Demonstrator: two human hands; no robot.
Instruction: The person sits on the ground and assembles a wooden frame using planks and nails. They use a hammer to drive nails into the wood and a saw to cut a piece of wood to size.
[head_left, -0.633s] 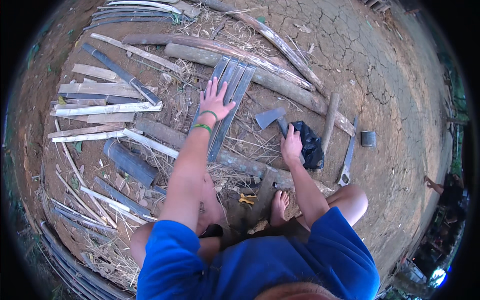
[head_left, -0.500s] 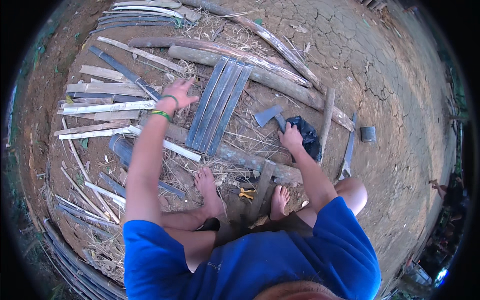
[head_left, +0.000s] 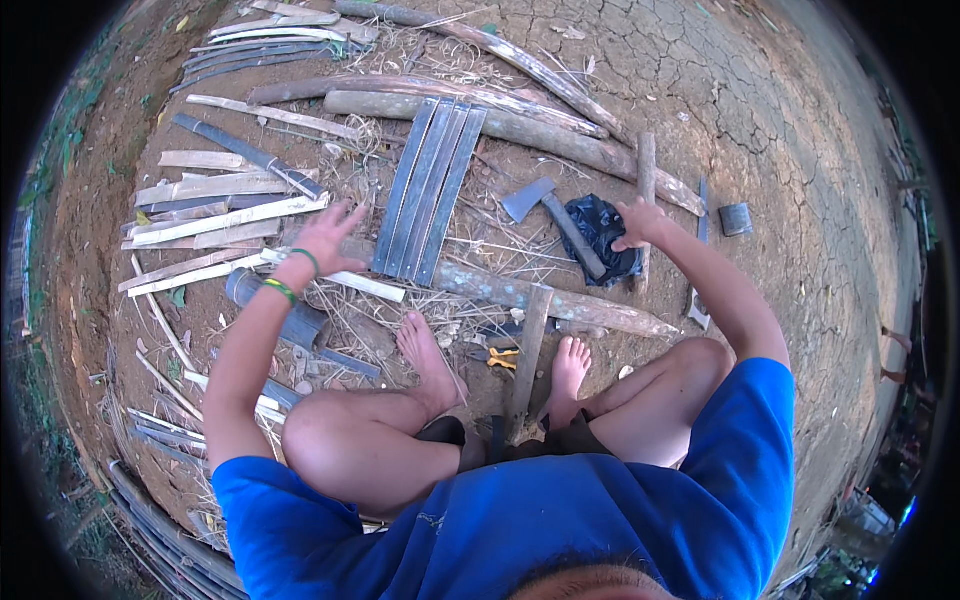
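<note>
My left hand (head_left: 325, 240) is open with its fingers spread, just left of a panel of dark bamboo slats (head_left: 428, 190) and above the ends of pale split bamboo strips (head_left: 230, 217). The slats lie side by side across two logs. On the right, a hatchet (head_left: 575, 235) rests with its handle over a crumpled black plastic bag (head_left: 612, 215) and its blade toward the panel. My right hand (head_left: 645, 224) is at the bag's right edge, beside a short wooden post (head_left: 646, 160), its thumb and fingers apart and nothing gripped.
Under the slats run a far log (head_left: 560, 153) and a near log (head_left: 590, 308). A handsaw (head_left: 698, 310) lies partly behind my right forearm, near a dark cylinder (head_left: 735, 219). Yellow-handled pliers (head_left: 500, 357) and an upright stick (head_left: 528, 355) are between my feet.
My right hand has let go of the hatchet handle and moved right, leaving the hatchet on the bag. My left hand has shifted left and nearer to me.
</note>
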